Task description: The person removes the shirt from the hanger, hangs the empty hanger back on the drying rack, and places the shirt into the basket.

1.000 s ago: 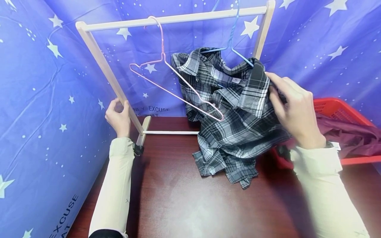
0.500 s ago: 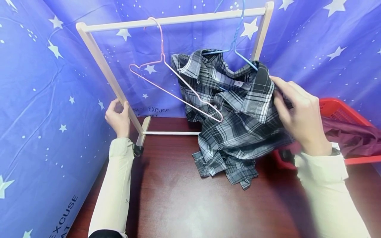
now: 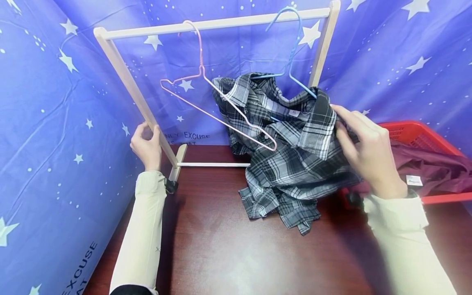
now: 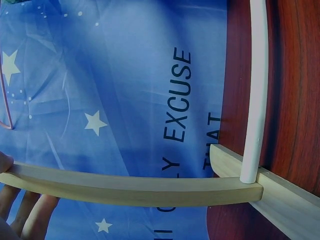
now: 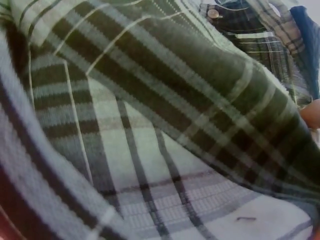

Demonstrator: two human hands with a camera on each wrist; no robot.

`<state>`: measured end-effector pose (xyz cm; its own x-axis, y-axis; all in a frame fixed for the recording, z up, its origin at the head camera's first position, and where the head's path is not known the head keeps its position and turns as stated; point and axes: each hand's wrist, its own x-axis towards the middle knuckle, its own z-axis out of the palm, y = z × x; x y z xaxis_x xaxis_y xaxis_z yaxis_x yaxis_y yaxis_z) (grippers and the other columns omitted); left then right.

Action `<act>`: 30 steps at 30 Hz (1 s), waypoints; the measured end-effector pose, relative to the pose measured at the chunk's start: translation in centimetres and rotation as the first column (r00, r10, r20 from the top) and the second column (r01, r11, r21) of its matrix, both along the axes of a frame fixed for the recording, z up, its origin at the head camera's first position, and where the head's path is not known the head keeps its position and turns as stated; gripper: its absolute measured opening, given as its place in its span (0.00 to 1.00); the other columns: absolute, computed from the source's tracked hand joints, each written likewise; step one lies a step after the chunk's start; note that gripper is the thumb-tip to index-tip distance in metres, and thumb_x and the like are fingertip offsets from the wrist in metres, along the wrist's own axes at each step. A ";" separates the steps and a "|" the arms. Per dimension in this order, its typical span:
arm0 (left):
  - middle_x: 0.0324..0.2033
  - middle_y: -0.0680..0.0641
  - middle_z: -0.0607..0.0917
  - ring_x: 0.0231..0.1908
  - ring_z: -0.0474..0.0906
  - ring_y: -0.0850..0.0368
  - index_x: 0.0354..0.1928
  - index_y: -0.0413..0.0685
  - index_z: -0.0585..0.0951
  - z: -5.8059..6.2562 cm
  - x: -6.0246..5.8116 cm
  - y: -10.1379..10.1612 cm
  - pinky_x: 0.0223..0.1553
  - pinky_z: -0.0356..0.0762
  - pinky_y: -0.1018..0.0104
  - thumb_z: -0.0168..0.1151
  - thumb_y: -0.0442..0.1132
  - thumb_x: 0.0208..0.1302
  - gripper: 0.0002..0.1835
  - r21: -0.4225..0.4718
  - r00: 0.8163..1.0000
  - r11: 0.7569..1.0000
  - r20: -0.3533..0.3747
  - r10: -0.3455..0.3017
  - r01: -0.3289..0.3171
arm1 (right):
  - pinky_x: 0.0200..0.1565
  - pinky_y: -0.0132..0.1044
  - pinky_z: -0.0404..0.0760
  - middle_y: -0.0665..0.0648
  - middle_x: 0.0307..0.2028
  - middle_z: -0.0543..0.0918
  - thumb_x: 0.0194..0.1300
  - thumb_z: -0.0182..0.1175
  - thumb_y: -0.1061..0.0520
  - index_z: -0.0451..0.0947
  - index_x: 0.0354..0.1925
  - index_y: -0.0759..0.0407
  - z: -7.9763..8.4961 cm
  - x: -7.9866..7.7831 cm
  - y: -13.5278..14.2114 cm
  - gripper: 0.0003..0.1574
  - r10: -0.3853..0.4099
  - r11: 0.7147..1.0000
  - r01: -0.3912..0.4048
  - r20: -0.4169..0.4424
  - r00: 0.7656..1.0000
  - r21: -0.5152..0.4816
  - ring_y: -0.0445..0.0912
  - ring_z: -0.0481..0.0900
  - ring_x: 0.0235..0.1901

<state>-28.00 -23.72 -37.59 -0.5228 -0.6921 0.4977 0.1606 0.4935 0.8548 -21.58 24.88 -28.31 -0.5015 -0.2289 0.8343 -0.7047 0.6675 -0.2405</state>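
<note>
My left hand (image 3: 145,146) grips the left post of a wooden garment rack (image 3: 125,73), thumb on one side and fingers on the other; the left wrist view shows the post (image 4: 130,187) running down to its foot. My right hand (image 3: 368,143) pinches the shoulder of a black, grey and white plaid shirt (image 3: 284,164), beside its collar. Inside the shirt sits a blue hanger (image 3: 291,61); its hook overlaps the rack's top rail in the head view. Plaid cloth (image 5: 165,100) fills the right wrist view. A pink hanger (image 3: 202,61) hangs bare from the rail, overlapping the shirt's left front.
On the right, a red basket (image 3: 409,127) holds maroon cloth (image 3: 442,168) with a white label. The shirt's lower end lies on the dark red-brown table (image 3: 221,254). Blue star-printed curtain (image 3: 66,123) encloses the back and left side.
My right hand, the shirt collar and the blue hanger shifted right, then came down and slightly back left, bringing the hook's full curve into view. The left hand stayed on the post.
</note>
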 end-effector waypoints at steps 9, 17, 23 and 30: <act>0.38 0.44 0.90 0.29 0.74 0.73 0.45 0.46 0.87 0.0 0.0 0.0 0.49 0.74 0.65 0.69 0.40 0.60 0.12 -0.009 1.000 1.000 -0.005 0.013 -0.013 | 0.35 0.33 0.64 0.63 0.42 0.86 0.61 0.59 0.74 0.77 0.63 0.57 -1.2 0.1 0.2 0.32 -0.013 0.999 0.012 0.025 1.000 0.039 0.41 0.67 0.30; 0.39 0.45 0.90 0.31 0.77 0.70 0.45 0.46 0.87 0.0 -0.1 -0.1 0.49 0.74 0.66 0.68 0.40 0.60 0.12 -0.013 1.000 1.000 -0.007 0.007 -0.007 | 0.32 0.33 0.65 0.63 0.40 0.86 0.61 0.59 0.73 0.78 0.61 0.60 -2.3 0.1 0.6 0.30 -0.018 0.997 0.015 0.039 0.999 0.081 0.44 0.69 0.27; 0.39 0.45 0.90 0.31 0.77 0.69 0.45 0.46 0.87 0.0 -0.2 -0.1 0.49 0.74 0.66 0.68 0.40 0.60 0.12 -0.015 1.000 1.000 -0.006 0.008 -0.008 | 0.32 0.30 0.66 0.64 0.44 0.86 0.61 0.60 0.73 0.78 0.61 0.59 -3.2 0.3 0.8 0.30 -0.018 0.997 0.012 0.069 0.997 0.078 0.42 0.68 0.26; 0.39 0.44 0.89 0.31 0.76 0.70 0.45 0.45 0.87 -0.1 -0.1 -0.1 0.50 0.74 0.66 0.68 0.40 0.60 0.12 -0.005 1.000 1.000 -0.008 0.001 -0.001 | 0.54 0.14 0.64 0.64 0.52 0.84 0.63 0.60 0.72 0.76 0.64 0.55 -3.8 0.8 1.0 0.32 -0.004 0.998 -0.005 0.156 0.988 0.056 0.58 0.83 0.45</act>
